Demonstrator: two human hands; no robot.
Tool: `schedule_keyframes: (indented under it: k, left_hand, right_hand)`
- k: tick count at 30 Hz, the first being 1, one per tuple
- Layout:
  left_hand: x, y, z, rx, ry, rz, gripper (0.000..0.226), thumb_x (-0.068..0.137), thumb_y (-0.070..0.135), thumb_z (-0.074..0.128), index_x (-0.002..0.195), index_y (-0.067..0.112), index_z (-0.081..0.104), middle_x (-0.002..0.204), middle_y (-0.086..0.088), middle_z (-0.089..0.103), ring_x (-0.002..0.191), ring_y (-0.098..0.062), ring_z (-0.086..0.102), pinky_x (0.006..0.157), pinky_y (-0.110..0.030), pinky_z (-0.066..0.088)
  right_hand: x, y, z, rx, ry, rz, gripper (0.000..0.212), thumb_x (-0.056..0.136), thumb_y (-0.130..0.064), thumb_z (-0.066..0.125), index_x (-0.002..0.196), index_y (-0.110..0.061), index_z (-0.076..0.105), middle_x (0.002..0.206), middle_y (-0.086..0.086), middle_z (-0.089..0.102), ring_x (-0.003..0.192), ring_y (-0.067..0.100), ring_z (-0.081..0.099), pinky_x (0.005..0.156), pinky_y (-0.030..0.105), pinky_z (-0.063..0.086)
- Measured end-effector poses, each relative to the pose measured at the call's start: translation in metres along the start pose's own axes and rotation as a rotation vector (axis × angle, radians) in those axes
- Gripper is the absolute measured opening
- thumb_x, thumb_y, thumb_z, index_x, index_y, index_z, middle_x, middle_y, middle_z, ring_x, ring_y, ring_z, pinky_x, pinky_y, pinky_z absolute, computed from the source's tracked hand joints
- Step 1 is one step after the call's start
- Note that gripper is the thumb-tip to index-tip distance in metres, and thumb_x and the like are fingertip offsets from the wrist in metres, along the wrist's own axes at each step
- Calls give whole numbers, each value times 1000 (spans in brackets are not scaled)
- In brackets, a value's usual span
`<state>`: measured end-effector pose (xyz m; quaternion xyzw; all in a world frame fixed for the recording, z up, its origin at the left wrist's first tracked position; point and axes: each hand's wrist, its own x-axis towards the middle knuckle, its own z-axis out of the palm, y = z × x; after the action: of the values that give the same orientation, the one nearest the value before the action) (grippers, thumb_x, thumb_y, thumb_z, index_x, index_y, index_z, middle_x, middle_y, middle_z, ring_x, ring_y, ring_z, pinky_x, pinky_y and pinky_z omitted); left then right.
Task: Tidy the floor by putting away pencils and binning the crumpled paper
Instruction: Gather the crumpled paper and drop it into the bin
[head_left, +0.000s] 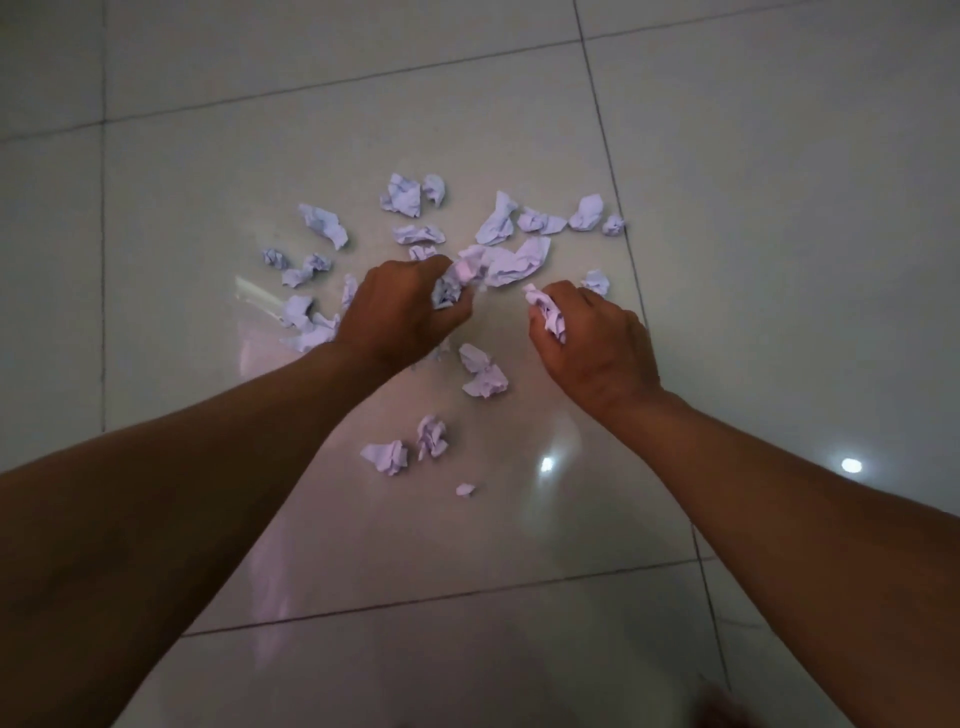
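Several crumpled white paper scraps lie scattered on the glossy tiled floor (727, 260). My left hand (400, 312) grips a crumpled paper wad (449, 291) in its curled fingers, at the middle of the scatter. My right hand (592, 343) holds another crumpled paper (548, 312) in its curled fingers. A large crumpled sheet (514, 262) lies just beyond both hands. Loose scraps sit nearer me, one (483, 371) between the hands and a pair (387, 457) lower down. No pencils are in view.
More paper balls lie at the far side (402, 195) and at the left (324, 226). A clear plastic sheet or bag (260, 301) lies flat on the floor under the left scraps. Ceiling lights reflect on the tiles (852, 465).
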<state>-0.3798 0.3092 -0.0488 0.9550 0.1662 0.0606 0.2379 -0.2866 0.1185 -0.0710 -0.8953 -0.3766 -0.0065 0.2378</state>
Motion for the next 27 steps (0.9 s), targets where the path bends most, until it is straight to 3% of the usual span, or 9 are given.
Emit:
schedule_keyframes:
  k: [3,7,10,18,21,23,27]
  left_hand:
    - [3,36,-32,-42,-4,-1,34,89,39,56,77,8,57,62,-5,48,57,-28,41,58,-32,32]
    - [12,90,-93,-66,-36,-13,38,88,41,56,77,5,55,59,-13,51,57,-37,44,56,-35,36]
    - [24,148,-155,-111,-46,22,31,87,37,58,71,15,44,54,-1,38,56,-32,34,58,-32,27]
    - [48,332,-327,-130,-134,160,26,88,42,54,76,19,53,58,-2,54,53,-27,42,57,-29,27]
    - [64,397,-379,-135,-111,252,23,90,36,57,75,20,52,57,2,52,47,-20,41,51,-26,26]
    - [71,469,-435,-133,-153,317,23,91,34,58,74,23,47,55,5,48,44,-13,38,51,-26,25]
    - [82,527,-470,-159,-150,377,30,93,30,63,71,21,45,55,3,48,49,-21,40,55,-28,26]
  right_hand:
    - [5,-16,-41,34,18,66,24,94,-36,51,97,-15,61,79,11,64,68,42,61,58,38,47]
    - [7,-41,-123,56,44,121,18,92,-31,57,98,-14,63,79,11,66,68,42,62,59,38,48]
    - [10,-54,-204,49,65,179,18,93,-31,57,98,-15,63,78,10,66,67,40,61,57,36,48]
    - [22,-103,-458,-5,187,316,19,96,-32,56,95,-14,64,73,6,64,60,32,57,53,26,37]
    - [27,-113,-536,-31,256,326,21,97,-33,54,95,-14,63,72,7,64,58,31,56,52,29,41]
    - [19,-120,-624,-65,287,417,23,98,-35,52,94,-14,62,72,7,64,58,30,56,51,32,45]
    - [14,-117,-693,-88,351,423,25,98,-35,52,94,-13,64,71,5,64,57,25,56,51,28,43]
